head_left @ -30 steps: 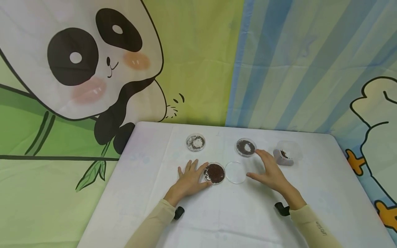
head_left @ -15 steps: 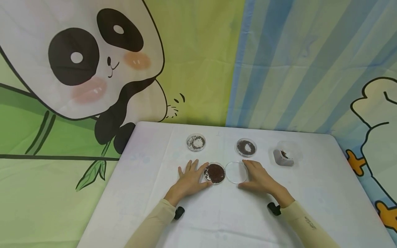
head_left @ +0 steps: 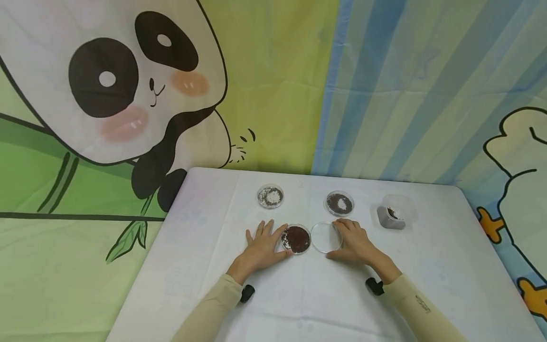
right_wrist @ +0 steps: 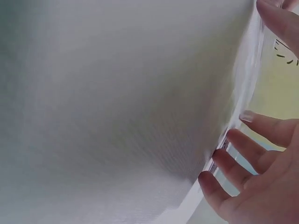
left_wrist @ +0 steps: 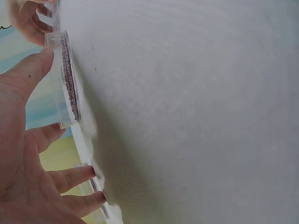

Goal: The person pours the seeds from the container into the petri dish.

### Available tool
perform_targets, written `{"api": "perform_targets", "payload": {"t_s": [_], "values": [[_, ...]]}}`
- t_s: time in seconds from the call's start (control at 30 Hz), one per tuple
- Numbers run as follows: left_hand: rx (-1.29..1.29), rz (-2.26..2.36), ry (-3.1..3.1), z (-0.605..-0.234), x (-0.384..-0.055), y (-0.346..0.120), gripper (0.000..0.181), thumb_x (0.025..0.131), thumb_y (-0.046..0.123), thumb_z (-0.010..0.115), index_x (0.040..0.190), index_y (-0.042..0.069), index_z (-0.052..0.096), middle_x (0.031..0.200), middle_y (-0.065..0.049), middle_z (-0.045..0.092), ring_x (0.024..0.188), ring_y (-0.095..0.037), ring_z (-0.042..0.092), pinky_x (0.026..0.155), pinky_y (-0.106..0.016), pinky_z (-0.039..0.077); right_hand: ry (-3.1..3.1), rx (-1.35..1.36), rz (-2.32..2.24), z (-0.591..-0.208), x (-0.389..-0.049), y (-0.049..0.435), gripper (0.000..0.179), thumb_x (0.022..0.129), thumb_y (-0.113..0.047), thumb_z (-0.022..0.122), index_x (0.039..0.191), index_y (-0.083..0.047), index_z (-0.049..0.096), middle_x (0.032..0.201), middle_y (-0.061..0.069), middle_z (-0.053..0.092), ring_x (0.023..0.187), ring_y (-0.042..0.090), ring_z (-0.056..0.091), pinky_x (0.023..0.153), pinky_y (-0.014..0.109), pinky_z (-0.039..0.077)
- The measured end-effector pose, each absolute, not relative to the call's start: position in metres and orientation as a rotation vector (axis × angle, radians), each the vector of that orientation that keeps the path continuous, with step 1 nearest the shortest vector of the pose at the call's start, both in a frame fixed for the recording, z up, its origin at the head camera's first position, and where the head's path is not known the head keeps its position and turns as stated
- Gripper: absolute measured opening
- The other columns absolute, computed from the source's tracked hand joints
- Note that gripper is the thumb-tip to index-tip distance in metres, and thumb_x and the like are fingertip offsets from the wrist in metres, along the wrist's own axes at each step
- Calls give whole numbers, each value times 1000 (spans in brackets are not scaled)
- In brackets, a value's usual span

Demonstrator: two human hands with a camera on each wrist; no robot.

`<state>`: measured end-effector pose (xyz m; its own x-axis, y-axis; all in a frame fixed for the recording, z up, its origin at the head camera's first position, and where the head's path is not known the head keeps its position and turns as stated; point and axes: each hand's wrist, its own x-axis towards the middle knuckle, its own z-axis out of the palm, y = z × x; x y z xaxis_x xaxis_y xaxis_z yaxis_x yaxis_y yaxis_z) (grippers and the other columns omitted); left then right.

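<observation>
My left hand (head_left: 260,249) holds a round clear petri dish (head_left: 296,239) by its edge, between thumb and index finger. Dark brown grains with some white fill the dish; in the left wrist view the dish wall (left_wrist: 56,88) stands between those two fingertips, the other fingers spread toward the table. Just right of it lies a clear petri dish lid (head_left: 325,237). My right hand (head_left: 356,244) grips that lid at its right side, thumb at the near edge and fingers at the far edge. In the right wrist view most of the lid is out of sight.
Two more petri dishes, one at back left (head_left: 270,196) and one at back right (head_left: 339,203), hold brown grains and white powder. At the right stands a clear plastic container (head_left: 391,218) with some brown material. The white table (head_left: 299,304) ends at a printed cloth backdrop.
My right hand has come left and down from beside the back right dish and closed in on the lid's edge. The left hand has stayed at its dish.
</observation>
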<state>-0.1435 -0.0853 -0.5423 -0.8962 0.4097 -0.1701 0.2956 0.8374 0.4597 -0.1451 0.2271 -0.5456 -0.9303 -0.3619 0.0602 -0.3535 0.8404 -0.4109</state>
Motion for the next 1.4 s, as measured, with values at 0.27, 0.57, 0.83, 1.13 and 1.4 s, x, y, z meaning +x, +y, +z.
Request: {"api": "perform_targets", "payload": {"t_s": [0.27, 0.57, 0.83, 1.13, 1.4], "values": [[536, 617, 2752, -542, -144, -86, 81, 90, 63, 63, 158, 33, 31, 162, -21, 20, 148, -46, 8, 104, -80, 4, 3005, -596, -749, -543, -143, 227, 99, 64, -44, 92, 141, 0, 47, 136, 22, 52, 124, 44, 46, 91, 63, 40], [534, 612, 2756, -543, -143, -85, 81, 89, 64, 62, 158, 33, 32, 162, -20, 20, 148, -45, 9, 104, -80, 5, 3008, -623, -804, -538, -143, 226, 99, 65, -44, 91, 142, -2, 46, 138, 19, 52, 126, 40, 45, 95, 62, 38], [532, 613, 2760, -543, -144, -85, 81, 89, 65, 62, 158, 33, 32, 162, -20, 20, 148, -45, 9, 104, -80, 5, 3018, -696, -884, -529, -143, 221, 93, 64, -44, 91, 139, -7, 50, 135, 12, 55, 125, 35, 47, 93, 61, 39], [538, 594, 2777, -544, -143, -85, 81, 89, 65, 62, 157, 32, 33, 162, -20, 22, 148, -46, 11, 103, -81, 7, 2919, -808, -1021, -518, -145, 207, 95, 66, -41, 92, 142, -6, 47, 140, 12, 50, 130, 33, 42, 103, 60, 34], [543, 594, 2777, -546, -144, -84, 82, 89, 65, 62, 157, 32, 33, 162, -20, 22, 148, -45, 11, 103, -81, 7, 2849, -833, -1100, -518, -149, 194, 96, 69, -40, 91, 145, -5, 44, 143, 13, 48, 134, 34, 40, 107, 58, 35]]}}
